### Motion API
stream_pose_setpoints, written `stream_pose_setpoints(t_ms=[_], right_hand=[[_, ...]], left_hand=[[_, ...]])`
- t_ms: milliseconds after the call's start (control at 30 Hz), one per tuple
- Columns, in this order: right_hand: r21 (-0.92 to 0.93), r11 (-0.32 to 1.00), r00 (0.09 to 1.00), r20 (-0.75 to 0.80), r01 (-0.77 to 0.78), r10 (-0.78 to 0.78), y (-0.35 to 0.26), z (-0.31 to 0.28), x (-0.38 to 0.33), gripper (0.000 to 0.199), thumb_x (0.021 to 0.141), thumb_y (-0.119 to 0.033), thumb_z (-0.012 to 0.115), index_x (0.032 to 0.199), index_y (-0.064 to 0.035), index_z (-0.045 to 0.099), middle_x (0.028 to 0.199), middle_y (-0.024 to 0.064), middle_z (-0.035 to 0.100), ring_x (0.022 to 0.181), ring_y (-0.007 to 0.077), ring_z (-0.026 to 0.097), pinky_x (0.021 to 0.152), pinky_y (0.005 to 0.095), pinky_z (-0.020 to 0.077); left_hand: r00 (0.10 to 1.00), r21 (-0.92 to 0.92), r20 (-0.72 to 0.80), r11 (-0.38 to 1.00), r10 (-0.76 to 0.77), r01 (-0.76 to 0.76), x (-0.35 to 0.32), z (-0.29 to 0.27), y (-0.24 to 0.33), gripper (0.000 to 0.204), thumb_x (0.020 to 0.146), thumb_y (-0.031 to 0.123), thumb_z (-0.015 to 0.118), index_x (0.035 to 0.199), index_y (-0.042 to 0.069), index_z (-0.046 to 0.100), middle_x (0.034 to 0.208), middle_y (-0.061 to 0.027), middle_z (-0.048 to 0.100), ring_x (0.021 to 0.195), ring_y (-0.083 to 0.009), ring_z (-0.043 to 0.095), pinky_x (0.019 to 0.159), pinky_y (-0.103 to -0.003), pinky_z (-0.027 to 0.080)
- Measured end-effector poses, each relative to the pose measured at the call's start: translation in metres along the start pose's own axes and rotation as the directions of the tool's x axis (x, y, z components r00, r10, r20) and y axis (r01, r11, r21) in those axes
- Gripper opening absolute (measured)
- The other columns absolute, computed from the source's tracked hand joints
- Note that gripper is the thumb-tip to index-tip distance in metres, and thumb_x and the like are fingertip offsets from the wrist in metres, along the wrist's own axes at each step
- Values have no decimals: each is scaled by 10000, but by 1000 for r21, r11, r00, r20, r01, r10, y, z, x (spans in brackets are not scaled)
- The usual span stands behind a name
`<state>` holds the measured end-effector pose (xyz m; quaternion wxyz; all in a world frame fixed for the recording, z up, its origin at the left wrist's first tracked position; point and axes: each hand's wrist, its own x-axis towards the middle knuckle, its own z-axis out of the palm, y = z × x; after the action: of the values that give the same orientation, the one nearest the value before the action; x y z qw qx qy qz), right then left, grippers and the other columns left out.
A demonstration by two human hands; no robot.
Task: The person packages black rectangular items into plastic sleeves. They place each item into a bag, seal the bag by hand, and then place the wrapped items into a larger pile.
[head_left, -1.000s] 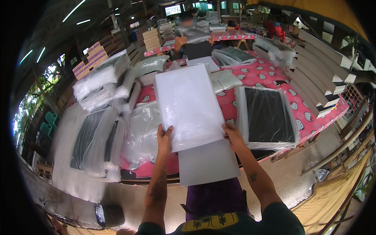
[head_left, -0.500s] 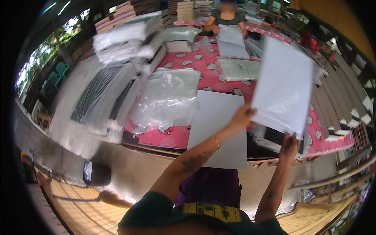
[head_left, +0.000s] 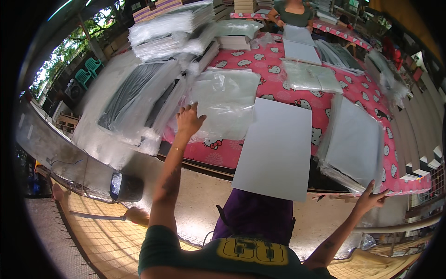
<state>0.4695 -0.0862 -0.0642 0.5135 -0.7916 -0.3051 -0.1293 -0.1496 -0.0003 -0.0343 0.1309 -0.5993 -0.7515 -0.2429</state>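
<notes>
My left hand (head_left: 189,121) reaches out with its fingers spread, at the left edge of a pile of clear plastic sleeves (head_left: 227,100); whether it touches them I cannot tell. Over on the right, my right hand (head_left: 370,199) is open, thumb and fingers apart, at the near corner of a stack of white sheets in clear plastic (head_left: 353,142). Between my arms lies a bare white sheet (head_left: 274,149), its near end jutting past the table edge; whether others lie beneath it is hidden.
The table has a pink patterned cover (head_left: 246,58). Tall plastic-wrapped stacks (head_left: 162,39) stand at the far left. Another plastic pack (head_left: 312,76) lies toward the back. A co-worker (head_left: 292,16) sits at the far side behind white sheets (head_left: 301,51). Long grey-edged stacks (head_left: 411,135) line the right.
The plastic-covered white sheet that both hands held up now lies on the right-hand stack. My left hand has let go and swung left to the sleeves; my right hand has opened and lowered.
</notes>
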Motion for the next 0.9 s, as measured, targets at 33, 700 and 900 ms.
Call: stream_pose_setpoints(t_ms=[33,700,900], right_hand=[[-289,936,959,-137,201,-248,-10,-1,-6,741,841,-386,683,1402,-56,328,1202,178,477,1026,296,507,855,420,439],[387,758,443,885,-525,-145,-151,104,-102,722,862,-473,592,1344,31,404,1243,174,544,1149,271,524,866,322,439],[356,788,281,929,-502,-241,-125,139,-100,671,837,-297,665,1352,37,392,1088,154,625,986,228,608,855,341,476]], left_hand=[[977,36,202,997,-70,64,5,4,-10,264,791,184,679,996,27,629,779,-120,653,748,-359,608,790,-421,481],[825,-271,246,853,508,-445,-84,32,152,712,808,499,628,1406,200,382,1467,-230,237,1372,-415,191,1035,-666,164],[672,-353,124,666,730,-658,-101,16,179,497,836,438,625,1237,151,562,1334,-191,427,1290,-329,358,1019,-618,246]])
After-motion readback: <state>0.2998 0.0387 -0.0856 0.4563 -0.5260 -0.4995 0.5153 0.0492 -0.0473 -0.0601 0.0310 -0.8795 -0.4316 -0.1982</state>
